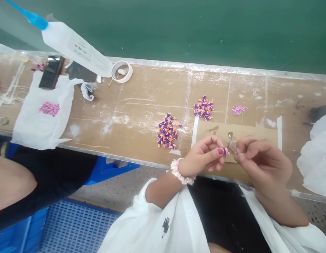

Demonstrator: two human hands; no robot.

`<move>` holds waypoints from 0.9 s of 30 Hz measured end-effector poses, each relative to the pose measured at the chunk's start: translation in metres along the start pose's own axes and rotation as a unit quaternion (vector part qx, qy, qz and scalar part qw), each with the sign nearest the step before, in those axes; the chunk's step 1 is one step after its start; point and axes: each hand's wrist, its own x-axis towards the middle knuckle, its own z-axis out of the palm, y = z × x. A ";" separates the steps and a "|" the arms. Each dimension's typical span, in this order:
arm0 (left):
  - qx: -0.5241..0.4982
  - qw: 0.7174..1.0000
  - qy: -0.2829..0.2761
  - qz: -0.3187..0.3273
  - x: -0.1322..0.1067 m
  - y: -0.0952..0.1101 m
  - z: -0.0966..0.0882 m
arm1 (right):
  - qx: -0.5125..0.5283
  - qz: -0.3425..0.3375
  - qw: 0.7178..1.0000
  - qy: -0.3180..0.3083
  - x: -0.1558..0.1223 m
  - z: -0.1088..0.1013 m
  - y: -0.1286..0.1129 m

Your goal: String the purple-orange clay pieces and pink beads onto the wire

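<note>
My left hand (205, 156), with a lacy scrunchie on its wrist, pinches a small purple figurine (226, 150) between thumb and fingers. Close beside it, the fingers of my right hand (263, 161) are pressed together on something tiny, too small to name. A small round clear item (232, 144) and a shiny brownish blob (230, 135) show just beyond the fingertips. Under both hands lies a brown board (263, 135) with white tape along its sides. Past my left hand are two piles of purple and orange figurines (168, 131). Small pink pieces (239, 110) are heaped behind the board.
A tall white bottle with a blue nozzle (75, 47) stands by a tape roll (122, 71). To the left, a phone (51, 72) and more pink pieces rest on a white plastic sheet (28, 130). Another white sheet (317, 158) lies right. A person's leg (12, 186) is at left.
</note>
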 end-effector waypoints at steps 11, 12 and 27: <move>0.045 0.999 0.002 0.028 -0.003 -0.003 0.004 | 0.116 0.065 0.989 -0.064 -0.002 0.004 -0.002; 0.050 0.998 0.007 0.035 -0.003 -0.003 0.004 | 0.122 0.067 0.988 -0.067 -0.002 0.004 -0.002; -0.051 0.994 -0.051 0.081 -0.003 -0.015 0.007 | -0.142 -0.089 0.985 -0.043 -0.011 0.002 -0.008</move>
